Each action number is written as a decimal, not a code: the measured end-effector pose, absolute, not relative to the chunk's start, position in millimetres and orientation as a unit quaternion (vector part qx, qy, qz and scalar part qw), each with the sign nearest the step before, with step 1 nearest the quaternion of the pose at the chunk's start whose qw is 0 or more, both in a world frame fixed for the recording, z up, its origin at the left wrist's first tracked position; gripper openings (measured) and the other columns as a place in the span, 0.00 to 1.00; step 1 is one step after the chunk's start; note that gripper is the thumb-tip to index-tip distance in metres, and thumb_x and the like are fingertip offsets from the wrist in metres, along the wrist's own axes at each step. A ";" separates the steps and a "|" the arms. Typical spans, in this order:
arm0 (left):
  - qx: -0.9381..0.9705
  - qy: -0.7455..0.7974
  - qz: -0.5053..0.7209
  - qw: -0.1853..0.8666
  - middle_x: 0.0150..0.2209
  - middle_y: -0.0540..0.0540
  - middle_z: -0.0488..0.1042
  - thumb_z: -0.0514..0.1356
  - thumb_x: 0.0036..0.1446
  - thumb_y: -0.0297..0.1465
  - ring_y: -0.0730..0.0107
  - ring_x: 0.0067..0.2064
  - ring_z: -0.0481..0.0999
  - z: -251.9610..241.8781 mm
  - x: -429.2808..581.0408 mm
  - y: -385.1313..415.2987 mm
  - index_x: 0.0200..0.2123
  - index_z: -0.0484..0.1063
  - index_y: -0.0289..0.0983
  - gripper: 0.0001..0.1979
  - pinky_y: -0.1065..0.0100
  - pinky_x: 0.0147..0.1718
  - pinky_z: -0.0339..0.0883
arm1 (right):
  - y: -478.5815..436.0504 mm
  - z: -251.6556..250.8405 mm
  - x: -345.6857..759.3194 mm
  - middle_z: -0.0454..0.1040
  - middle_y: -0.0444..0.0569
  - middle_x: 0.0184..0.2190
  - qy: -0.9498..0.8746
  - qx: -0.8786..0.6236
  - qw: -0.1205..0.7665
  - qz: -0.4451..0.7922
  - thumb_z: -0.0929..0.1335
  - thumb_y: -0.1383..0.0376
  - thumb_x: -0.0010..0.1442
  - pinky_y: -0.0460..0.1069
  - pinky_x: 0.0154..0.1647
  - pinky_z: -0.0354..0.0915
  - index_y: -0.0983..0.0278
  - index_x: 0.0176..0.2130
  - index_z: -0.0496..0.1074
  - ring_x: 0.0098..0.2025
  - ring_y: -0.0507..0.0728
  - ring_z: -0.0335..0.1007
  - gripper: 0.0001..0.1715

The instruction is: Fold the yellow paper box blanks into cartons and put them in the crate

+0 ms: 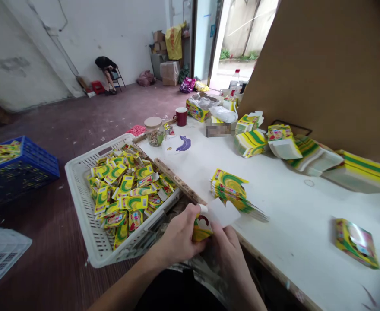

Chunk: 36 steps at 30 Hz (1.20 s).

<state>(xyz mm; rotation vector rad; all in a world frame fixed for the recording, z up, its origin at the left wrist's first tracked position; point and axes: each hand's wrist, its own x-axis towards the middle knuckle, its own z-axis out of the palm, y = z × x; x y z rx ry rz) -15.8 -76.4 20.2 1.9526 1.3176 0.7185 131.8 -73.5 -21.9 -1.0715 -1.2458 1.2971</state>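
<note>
Both hands hold a small yellow printed carton (201,232) over the table's front edge. My left hand (182,235) grips it from the left, fingers closed around it. On the other side, my right hand (228,244) pinches the carton near its raised white flap (223,212). Just beyond the hands, a stack of flat yellow-green cartons (230,190) lies fanned out on the white table (274,229). Left of my hands, a white plastic basket (80,203) holds many small yellow cartons (125,203).
A wooden strip (180,183) edges the table. Stacks of folded cartons (282,140) line its back, before a large cardboard sheet (332,77). A carton with a clear window (356,242) lies right; a jar (154,131) and red mug (181,116) stand behind. A blue crate (37,160) stands left.
</note>
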 end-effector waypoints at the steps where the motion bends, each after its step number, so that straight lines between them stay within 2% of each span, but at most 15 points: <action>1: 0.758 0.498 0.270 0.324 0.48 0.43 0.68 0.62 0.48 0.29 0.57 0.47 0.73 18.7 -16.2 -76.8 0.52 0.53 0.41 0.29 0.59 0.45 0.68 | -72.6 -20.0 129.0 0.77 0.52 0.49 -0.505 -0.449 0.495 0.547 0.62 0.58 0.65 0.59 0.55 0.67 0.59 0.58 0.67 0.54 0.64 0.71 0.24; 6: 0.744 0.495 0.274 0.355 0.50 0.42 0.67 0.63 0.43 0.26 0.57 0.48 0.72 13.3 -20.8 -71.6 0.55 0.46 0.40 0.38 0.58 0.47 0.69 | -72.7 -7.3 128.4 0.68 0.49 0.60 -0.573 -0.451 0.465 0.502 0.63 0.59 0.65 0.59 0.64 0.56 0.54 0.64 0.59 0.64 0.61 0.58 0.29; 8: 0.737 0.506 0.288 0.344 0.48 0.41 0.65 0.62 0.43 0.27 0.57 0.47 0.71 11.6 -21.8 -67.9 0.54 0.49 0.39 0.35 0.58 0.46 0.70 | -74.0 -7.1 131.9 0.61 0.48 0.64 -0.654 -0.410 0.437 0.462 0.64 0.61 0.64 0.58 0.64 0.55 0.52 0.64 0.57 0.65 0.61 0.56 0.30; 10: 0.737 0.511 0.300 0.325 0.46 0.41 0.63 0.61 0.44 0.26 0.57 0.48 0.69 10.0 -21.3 -65.2 0.50 0.53 0.39 0.29 0.57 0.47 0.69 | -73.9 -9.7 134.8 0.58 0.47 0.66 -0.708 -0.386 0.417 0.420 0.63 0.66 0.64 0.57 0.63 0.58 0.50 0.62 0.62 0.65 0.61 0.56 0.28; 13: 0.728 0.538 0.326 0.274 0.51 0.39 0.60 0.60 0.45 0.24 0.53 0.55 0.64 8.8 -19.6 -64.6 0.51 0.53 0.39 0.30 0.53 0.54 0.63 | -70.8 -15.5 137.9 0.63 0.49 0.63 -0.698 -0.420 0.448 0.368 0.60 0.70 0.64 0.57 0.60 0.63 0.51 0.57 0.68 0.63 0.60 0.61 0.25; 16: 0.719 0.574 0.312 0.237 0.51 0.39 0.65 0.62 0.45 0.25 0.51 0.55 0.66 10.6 -21.7 -65.9 0.52 0.54 0.39 0.31 0.50 0.54 0.63 | -66.2 -19.7 142.1 0.63 0.51 0.63 -0.677 -0.452 0.472 0.338 0.60 0.69 0.65 0.60 0.61 0.61 0.52 0.58 0.67 0.63 0.61 0.60 0.25; 20: 0.713 0.581 0.279 0.275 0.49 0.41 0.71 0.65 0.44 0.29 0.52 0.50 0.72 18.3 -32.8 -64.8 0.52 0.56 0.40 0.32 0.52 0.51 0.66 | -59.6 -18.4 154.1 0.54 0.52 0.67 -0.749 -0.425 0.390 0.325 0.64 0.66 0.63 0.60 0.60 0.61 0.54 0.57 0.69 0.65 0.64 0.55 0.23; 25: 0.739 0.548 0.265 0.289 0.47 0.44 0.74 0.66 0.43 0.32 0.54 0.48 0.74 28.2 -41.3 -61.7 0.53 0.57 0.41 0.34 0.54 0.49 0.68 | -52.7 -1.8 168.6 0.62 0.55 0.63 -0.785 -0.393 0.309 0.366 0.67 0.62 0.61 0.61 0.59 0.62 0.55 0.49 0.75 0.62 0.66 0.61 0.16; 28: 0.752 0.542 0.262 0.268 0.48 0.42 0.73 0.66 0.43 0.31 0.52 0.49 0.74 30.0 -37.2 -62.7 0.54 0.58 0.40 0.33 0.52 0.50 0.67 | -54.1 5.0 162.7 0.65 0.56 0.61 -0.754 -0.423 0.337 0.373 0.69 0.61 0.59 0.62 0.59 0.61 0.57 0.47 0.76 0.61 0.67 0.62 0.15; 30: 0.744 0.545 0.274 0.273 0.48 0.41 0.73 0.66 0.43 0.31 0.51 0.49 0.74 28.9 -35.5 -62.2 0.53 0.60 0.40 0.33 0.51 0.50 0.67 | -53.8 5.4 156.9 0.64 0.57 0.60 -0.716 -0.442 0.387 0.377 0.69 0.61 0.59 0.62 0.58 0.62 0.58 0.54 0.69 0.60 0.66 0.63 0.23; 32: 0.694 0.556 0.345 0.301 0.48 0.42 0.73 0.67 0.44 0.33 0.54 0.49 0.74 25.2 -39.2 -57.7 0.51 0.61 0.40 0.30 0.53 0.51 0.67 | -48.1 4.7 157.5 0.65 0.57 0.59 -0.695 -0.454 0.421 0.365 0.69 0.60 0.58 0.60 0.56 0.64 0.58 0.61 0.59 0.59 0.64 0.64 0.34; 33: 0.642 0.567 0.411 0.311 0.48 0.43 0.72 0.67 0.46 0.34 0.55 0.50 0.74 22.1 -43.5 -53.7 0.51 0.61 0.41 0.29 0.54 0.51 0.67 | -42.6 4.5 161.4 0.66 0.57 0.58 -0.690 -0.473 0.434 0.334 0.70 0.59 0.58 0.59 0.55 0.65 0.59 0.61 0.58 0.57 0.63 0.65 0.35; 36: 0.400 0.598 0.632 0.288 0.54 0.41 0.67 0.64 0.52 0.40 0.58 0.58 0.68 9.6 -62.2 -38.0 0.51 0.54 0.42 0.28 0.54 0.57 0.62 | -19.0 3.8 184.7 0.69 0.60 0.50 -0.665 -0.599 0.424 0.140 0.67 0.59 0.60 0.61 0.54 0.64 0.64 0.54 0.67 0.53 0.65 0.65 0.24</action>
